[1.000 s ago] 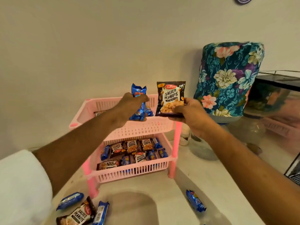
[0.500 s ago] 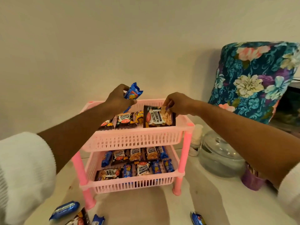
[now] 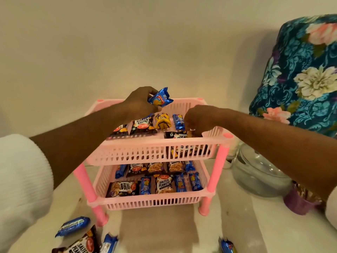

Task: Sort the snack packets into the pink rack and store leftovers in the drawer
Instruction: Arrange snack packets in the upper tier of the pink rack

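Observation:
A pink two-tier rack (image 3: 155,154) stands on the white counter. My left hand (image 3: 140,103) grips a blue biscuit packet (image 3: 160,98) above the top tier's back left. My right hand (image 3: 198,119) reaches into the top tier's right side and pinches a black salted peanuts packet (image 3: 179,136) lying there. Other peanut packets (image 3: 143,125), a yellow packet (image 3: 162,121) and a blue packet (image 3: 178,122) lie in the top tier. The lower tier holds several peanut and blue biscuit packets (image 3: 164,183).
Loose packets lie on the counter at the front left: a blue one (image 3: 73,226), a salted peanuts packet (image 3: 82,243), another blue one (image 3: 109,244). A blue packet (image 3: 228,246) lies front right. A glass lidded bowl (image 3: 259,172) and a floral-covered object (image 3: 299,73) stand right of the rack.
My right hand has lowered the salted peanuts packet from above the rack down into the top tier's right side. My left hand, with the blue packet, stays above the top tier.

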{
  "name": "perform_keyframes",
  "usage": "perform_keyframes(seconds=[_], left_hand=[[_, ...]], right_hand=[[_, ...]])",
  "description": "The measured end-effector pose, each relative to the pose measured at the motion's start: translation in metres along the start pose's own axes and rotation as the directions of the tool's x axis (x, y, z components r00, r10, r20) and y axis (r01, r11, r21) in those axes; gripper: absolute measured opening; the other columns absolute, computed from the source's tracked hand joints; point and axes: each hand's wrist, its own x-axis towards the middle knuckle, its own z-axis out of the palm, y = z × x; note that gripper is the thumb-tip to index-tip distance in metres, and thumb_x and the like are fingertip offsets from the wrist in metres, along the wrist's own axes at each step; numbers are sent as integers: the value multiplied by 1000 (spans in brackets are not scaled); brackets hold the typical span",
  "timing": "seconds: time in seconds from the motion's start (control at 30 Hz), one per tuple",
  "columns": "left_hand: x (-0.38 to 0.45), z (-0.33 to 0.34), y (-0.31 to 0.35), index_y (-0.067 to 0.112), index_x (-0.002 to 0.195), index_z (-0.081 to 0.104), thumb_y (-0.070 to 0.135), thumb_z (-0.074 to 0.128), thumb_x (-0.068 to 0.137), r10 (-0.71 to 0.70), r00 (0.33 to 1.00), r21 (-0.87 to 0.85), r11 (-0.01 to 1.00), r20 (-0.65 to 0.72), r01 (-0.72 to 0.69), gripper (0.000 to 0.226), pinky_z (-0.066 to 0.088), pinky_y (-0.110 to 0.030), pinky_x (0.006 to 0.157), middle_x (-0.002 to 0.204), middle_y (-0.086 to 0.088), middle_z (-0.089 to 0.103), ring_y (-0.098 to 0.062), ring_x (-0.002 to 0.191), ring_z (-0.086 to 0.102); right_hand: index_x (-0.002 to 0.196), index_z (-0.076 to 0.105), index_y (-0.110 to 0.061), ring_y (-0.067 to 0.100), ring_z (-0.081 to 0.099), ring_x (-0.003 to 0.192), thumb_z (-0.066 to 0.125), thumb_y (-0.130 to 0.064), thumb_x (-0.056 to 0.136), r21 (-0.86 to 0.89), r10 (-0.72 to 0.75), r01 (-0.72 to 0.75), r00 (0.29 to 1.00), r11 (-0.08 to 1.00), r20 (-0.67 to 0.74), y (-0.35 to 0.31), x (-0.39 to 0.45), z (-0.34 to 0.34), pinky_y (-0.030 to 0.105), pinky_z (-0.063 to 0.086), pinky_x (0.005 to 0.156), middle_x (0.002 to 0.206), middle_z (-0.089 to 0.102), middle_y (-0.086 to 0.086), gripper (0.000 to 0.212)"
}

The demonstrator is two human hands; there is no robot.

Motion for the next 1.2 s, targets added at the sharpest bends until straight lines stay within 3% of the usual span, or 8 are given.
perform_keyframes(seconds=[0.1,0.3,0.5,0.63,0.73,0.83,1.07,1.2], left_hand=[[5,-1,2,19,126,58,15,79,80,-26,999,23,999,-19,26,51,47,-20,65,107,1,60,-13,86,61],[10,4,10,14,129,57,16,80,79,-60,998,64,996,4,60,55,49,-23,68,113,-6,63,-19,93,61],[9,14,17,14,125,57,27,82,78,-69,997,64,996,46,66,54,48,-21,54,111,-6,63,-13,81,62],[10,25,27,17,113,53,32,84,75,-146,986,-63,987,75,151,50,55,-26,49,102,-4,61,-18,84,66],[11,38,36,20,89,51,32,84,75,-155,987,-100,982,40,158,38,53,-23,40,88,-2,59,-15,72,67],[13,51,43,21,83,46,26,83,78,-137,990,-126,982,18,138,38,54,-24,46,86,-1,57,-14,73,64],[19,67,47,4,130,47,-7,66,85,-149,949,-314,920,277,236,51,58,-42,89,123,-17,61,-29,108,66],[17,61,31,10,141,46,13,70,89,-114,967,-37,991,226,126,57,47,-35,102,139,-8,53,-24,124,54]], right_hand=[[97,73,-30,11,60,89,85,-31,74,20,-66,71,978,997,-196,-3,-7,-1,25,42,65,93,65,-15,26],[106,78,-21,13,68,98,75,-18,87,163,-99,86,992,983,74,-11,-14,12,31,56,89,107,75,-3,19],[109,77,-12,17,73,92,73,-10,88,407,6,7,1000,913,-31,4,-18,3,32,61,81,102,77,4,21],[108,70,-2,24,77,78,64,-19,97,901,301,4,942,434,-150,1,-20,-12,29,63,66,92,77,15,22],[112,65,0,29,77,80,62,-34,98,989,350,63,931,137,-108,-9,-19,-17,32,62,65,99,75,20,37],[111,63,-2,29,77,77,67,-39,94,984,412,26,906,173,-97,-20,-11,-17,36,64,66,97,74,18,41],[102,61,-4,26,76,65,84,-34,78,956,558,-69,823,286,-108,-13,11,-18,35,64,57,88,72,15,44],[80,54,-11,23,73,56,87,-27,72,872,584,-165,796,460,-157,0,28,-12,30,58,45,77,68,12,38]])
